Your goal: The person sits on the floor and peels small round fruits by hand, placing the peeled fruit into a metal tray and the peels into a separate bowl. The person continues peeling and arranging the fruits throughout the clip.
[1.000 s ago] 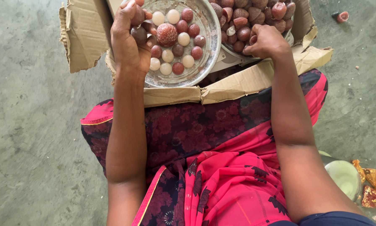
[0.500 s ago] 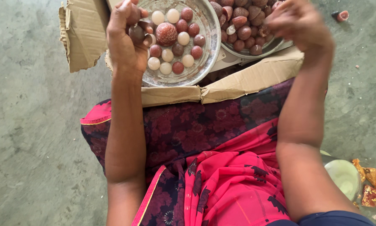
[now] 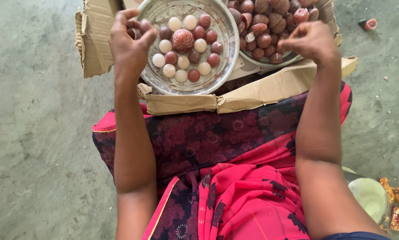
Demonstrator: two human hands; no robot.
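My left hand (image 3: 129,44) hovers over the left rim of a round metal bowl (image 3: 226,33), its fingers curled around a couple of dark maroon balls. The bowl holds several small white and maroon balls around one larger textured reddish ball (image 3: 183,40). My right hand (image 3: 311,42) is raised at the near edge of a second metal bowl (image 3: 261,62), which is heaped with brown and maroon pieces (image 3: 264,18). Its fingertips are pinched together, and whatever may be between them is hidden.
Both bowls sit in a torn cardboard box (image 3: 93,44) in front of my lap, which is covered in red and maroon floral cloth (image 3: 235,178). The floor is grey concrete (image 3: 35,133). A pale green bowl (image 3: 370,198) and an orange wrapper (image 3: 397,206) lie at the lower right. A small red piece (image 3: 369,23) lies on the floor at the far right.
My right hand has lifted off the heaped pieces in the right bowl and come back toward me with pinched fingers. My left hand has stayed at the left bowl's rim.
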